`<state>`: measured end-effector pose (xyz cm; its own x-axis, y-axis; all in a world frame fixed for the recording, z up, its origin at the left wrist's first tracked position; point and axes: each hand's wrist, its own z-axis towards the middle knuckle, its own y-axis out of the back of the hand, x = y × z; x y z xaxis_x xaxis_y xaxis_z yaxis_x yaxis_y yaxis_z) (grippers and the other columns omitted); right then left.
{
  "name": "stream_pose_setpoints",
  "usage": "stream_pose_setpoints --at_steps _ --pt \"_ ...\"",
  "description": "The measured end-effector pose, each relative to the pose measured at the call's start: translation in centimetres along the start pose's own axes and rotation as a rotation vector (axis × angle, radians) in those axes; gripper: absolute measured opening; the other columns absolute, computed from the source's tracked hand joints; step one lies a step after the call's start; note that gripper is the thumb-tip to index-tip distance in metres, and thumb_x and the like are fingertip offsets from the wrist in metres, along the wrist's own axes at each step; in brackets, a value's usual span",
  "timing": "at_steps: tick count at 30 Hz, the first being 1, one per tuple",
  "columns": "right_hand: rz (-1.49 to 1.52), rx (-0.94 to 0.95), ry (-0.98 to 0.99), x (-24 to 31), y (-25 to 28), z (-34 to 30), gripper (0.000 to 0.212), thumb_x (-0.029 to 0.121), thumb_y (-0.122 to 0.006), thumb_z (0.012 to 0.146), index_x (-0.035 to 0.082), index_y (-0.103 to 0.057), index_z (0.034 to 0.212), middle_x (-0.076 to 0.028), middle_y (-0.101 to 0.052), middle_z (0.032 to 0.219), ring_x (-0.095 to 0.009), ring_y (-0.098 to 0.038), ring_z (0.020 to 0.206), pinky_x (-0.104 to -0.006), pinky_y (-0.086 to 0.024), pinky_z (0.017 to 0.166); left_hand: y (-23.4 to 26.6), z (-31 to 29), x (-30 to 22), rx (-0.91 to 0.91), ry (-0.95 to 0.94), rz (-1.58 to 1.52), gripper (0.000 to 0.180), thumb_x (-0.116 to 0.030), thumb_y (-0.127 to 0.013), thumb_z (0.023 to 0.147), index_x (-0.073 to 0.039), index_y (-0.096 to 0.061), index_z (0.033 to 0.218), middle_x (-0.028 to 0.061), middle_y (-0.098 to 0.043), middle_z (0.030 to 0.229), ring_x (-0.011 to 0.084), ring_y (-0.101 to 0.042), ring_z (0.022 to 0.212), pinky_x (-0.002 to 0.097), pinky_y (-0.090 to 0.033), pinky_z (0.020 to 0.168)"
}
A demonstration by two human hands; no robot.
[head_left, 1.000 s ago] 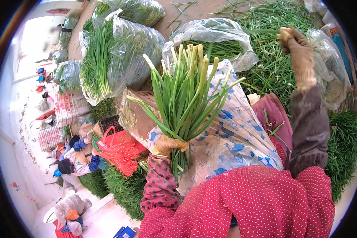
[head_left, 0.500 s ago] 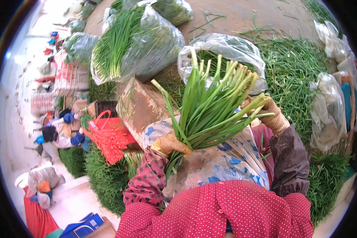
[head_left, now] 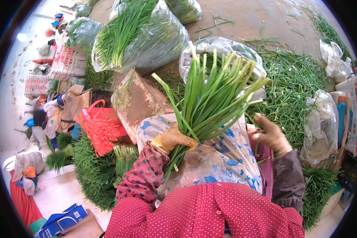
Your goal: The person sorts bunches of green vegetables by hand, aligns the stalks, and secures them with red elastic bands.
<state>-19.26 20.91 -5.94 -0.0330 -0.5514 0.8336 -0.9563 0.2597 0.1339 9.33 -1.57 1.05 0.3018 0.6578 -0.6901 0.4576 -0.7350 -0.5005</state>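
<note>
My left hand (head_left: 172, 139), in a tan glove, is closed round the lower part of a bunch of garlic chives (head_left: 210, 99). The bunch fans upward, with pale cut ends at the top and the leaf ends below my fist. To the right of the bunch, my right hand (head_left: 273, 135), also gloved, is apart from it with the fingers spread and nothing in them. A plastic apron (head_left: 214, 166) with blue prints covers my lap beneath the bunch.
Loose green leaves (head_left: 293, 83) lie heaped at the right. Clear bags (head_left: 158, 43) of greens stand ahead, beside a rusty brown board (head_left: 137, 103). Red ties (head_left: 97, 137) hang over a red bag at the left, above stacked greens (head_left: 93, 174). Another person (head_left: 47, 115) works farther left.
My right hand has come away from the stalk ends, moving down, and its fingers have opened. My left hand keeps its hold on the bunch. The view has shifted slightly.
</note>
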Motion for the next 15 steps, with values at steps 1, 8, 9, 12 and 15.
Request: stream_pose_setpoints --at_steps 1,8,9,12,15 --pt "0.034 0.020 0.097 -0.9 -1.2 0.9 0.099 0.005 -0.079 0.070 0.002 -0.023 0.150 -0.018 -0.044 0.145 -0.023 -0.039 0.136 -0.0320 -0.038 0.106 -0.1 0.5 -0.1 0.004 -0.009 0.046 0.061 -0.001 -0.074 0.070 0.007 -0.051 0.126 0.0186 -0.066 0.101 0.0187 -0.057 0.060 0.0321 -0.046 0.051" --pt "0.699 0.131 0.511 5.5 -4.8 5.5 0.129 0.069 -0.078 0.058 0.004 -0.015 0.150 -0.015 -0.043 0.142 -0.026 -0.043 0.130 -0.0406 -0.037 0.108 -1.7 0.1 -0.4 -0.160 0.007 0.259 0.061 0.001 -0.082 0.067 -0.001 -0.057 0.122 0.0054 -0.067 0.100 0.0117 -0.060 0.084 0.0279 -0.051 0.075" --pt "0.612 0.075 0.561 6.0 -4.6 6.1 0.124 0.071 -0.076 0.061 0.006 -0.018 0.150 -0.013 -0.045 0.140 -0.025 -0.046 0.127 -0.0407 -0.039 0.106 -1.7 0.1 -0.5 -0.120 0.004 0.345 0.063 0.001 -0.082 0.068 -0.002 -0.055 0.125 0.0052 -0.067 0.103 0.0118 -0.060 0.089 0.0282 -0.051 0.079" --pt "0.922 0.041 0.576 7.1 -5.2 6.2 0.121 0.071 -0.074 0.064 0.009 -0.017 0.151 -0.011 -0.046 0.139 -0.025 -0.050 0.124 -0.0419 -0.042 0.105 -1.7 -0.2 0.2 -0.050 0.064 0.507 0.063 -0.003 -0.081 0.072 -0.003 -0.054 0.129 0.0032 -0.066 0.112 0.0107 -0.057 0.102 0.0282 -0.046 0.093" --pt "0.957 0.128 0.426 7.8 -4.1 6.8 0.120 0.049 -0.081 0.072 0.015 -0.001 0.155 -0.013 -0.040 0.145 -0.027 -0.045 0.128 -0.0401 -0.039 0.106 -1.0 -0.3 1.6 0.007 0.018 0.678 0.056 -0.005 -0.081 0.074 -0.003 -0.058 0.125 0.0035 -0.067 0.110 0.0118 -0.057 0.099 0.0291 -0.047 0.091"
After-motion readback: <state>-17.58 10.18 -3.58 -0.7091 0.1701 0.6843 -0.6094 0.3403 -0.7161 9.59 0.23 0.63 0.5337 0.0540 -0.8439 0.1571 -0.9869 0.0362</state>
